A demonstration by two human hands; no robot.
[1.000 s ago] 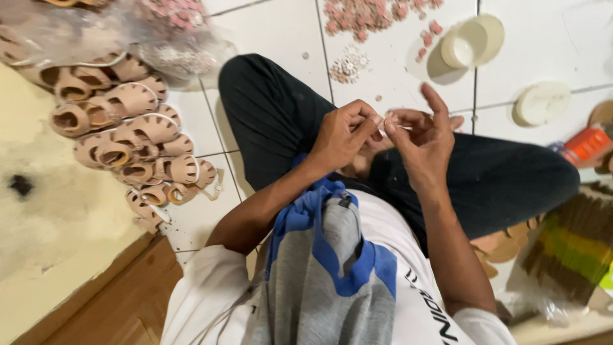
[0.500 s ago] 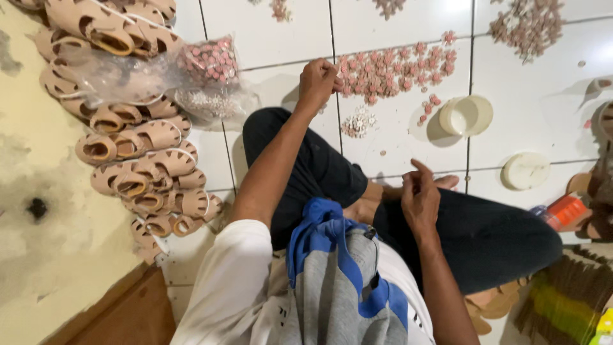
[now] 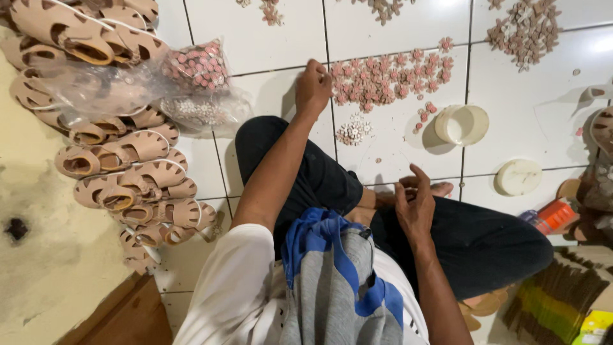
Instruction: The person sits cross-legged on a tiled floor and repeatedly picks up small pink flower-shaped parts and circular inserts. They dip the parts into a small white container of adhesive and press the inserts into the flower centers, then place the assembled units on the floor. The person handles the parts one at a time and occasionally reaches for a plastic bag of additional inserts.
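While the left hand (image 3: pixel 313 86) is pinched at the pink flowers (image 3: pixel 383 80) on the floor (image 3: pixel 255 38), the right hand (image 3: pixel 415 204) is held loosely open above the lap, empty.

Tan sandals stacked at left (image 3: pixel 121 172), clear plastic bag of pink bits (image 3: pixel 195 67), 2 white lids (image 3: pixel 461 124), orange bottle (image 3: pixel 552 216)

**What the view cuts off or hides**

The left hand (image 3: pixel 313 86) is closed with its fingertips turned away, so whether it pinches one of the pink flower pieces (image 3: pixel 383 78) cannot be told. What the right hand (image 3: pixel 414 206) holds between its fingers is too small to make out. The sandal pile (image 3: pixel 115 160) runs off the left and top edges, partly veiled by a clear plastic bag (image 3: pixel 102 86). The orange container (image 3: pixel 554 216) is half covered.
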